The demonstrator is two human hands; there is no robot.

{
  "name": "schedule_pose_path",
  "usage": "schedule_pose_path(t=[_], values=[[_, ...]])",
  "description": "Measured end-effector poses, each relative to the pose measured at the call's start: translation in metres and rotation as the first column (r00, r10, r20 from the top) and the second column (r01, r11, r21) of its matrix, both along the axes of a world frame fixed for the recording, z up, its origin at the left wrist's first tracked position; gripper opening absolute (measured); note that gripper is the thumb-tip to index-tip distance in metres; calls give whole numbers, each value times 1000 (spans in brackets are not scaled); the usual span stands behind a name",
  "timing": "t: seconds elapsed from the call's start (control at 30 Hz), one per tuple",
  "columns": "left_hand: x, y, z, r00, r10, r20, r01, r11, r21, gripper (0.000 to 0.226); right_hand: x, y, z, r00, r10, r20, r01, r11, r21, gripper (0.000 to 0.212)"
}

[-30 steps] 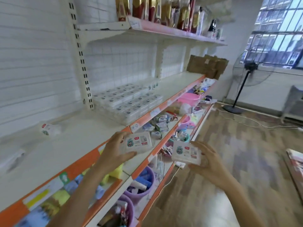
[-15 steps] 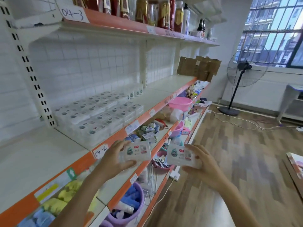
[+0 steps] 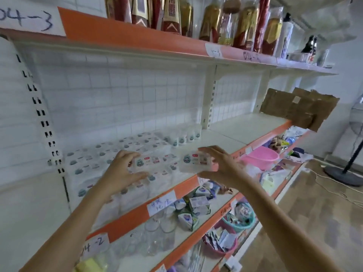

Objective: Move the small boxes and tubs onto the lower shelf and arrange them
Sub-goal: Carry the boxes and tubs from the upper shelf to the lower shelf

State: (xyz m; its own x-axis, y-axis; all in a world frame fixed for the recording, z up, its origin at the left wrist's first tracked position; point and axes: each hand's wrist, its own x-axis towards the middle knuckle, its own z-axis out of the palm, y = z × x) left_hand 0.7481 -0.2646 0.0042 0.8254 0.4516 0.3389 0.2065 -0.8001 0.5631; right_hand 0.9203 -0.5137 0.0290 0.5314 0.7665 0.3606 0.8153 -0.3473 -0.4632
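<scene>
While both hands were low in front of the shelf edge a moment ago, they are now lifted over the stock. The left hand grips one small box between fingers and thumb, just above the stacked boxes lying under and behind it. To its right, the right hand grips a second box, beside the first and over the free shelf board. I judge that both boxes are about to be put down next to the existing rows.

Bright, even light; soft motion blur, wide-angle edge warp.
</scene>
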Motion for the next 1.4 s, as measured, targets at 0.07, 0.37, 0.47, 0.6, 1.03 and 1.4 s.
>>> schedule_pose_path(t=[0.07,0.37,0.47,0.6,1.03,1.4], values=[[9,7,-2,997,48,-63,-46,999,26,76,27,30,0,997,73,-13,-73,996,-44,73],[44,6,-12,957,256,-139,-243,965,101,75,118,127,-30,900,346,-266,-380,921,-88,68],[51,1,-20,935,336,-114,-332,942,53,72,136,143,-41,846,458,-273,-498,861,-99,62],[59,-10,-27,880,472,-61,-472,882,20,64,151,158,-50,776,581,-245,-612,788,-69,58],[73,-19,-32,762,637,-116,-639,769,27,56,159,178,-66,641,649,-410,-665,736,125,51],[78,-27,-16,743,629,-231,-643,766,17,46,142,166,-55,710,597,-374,-650,760,-21,60]])
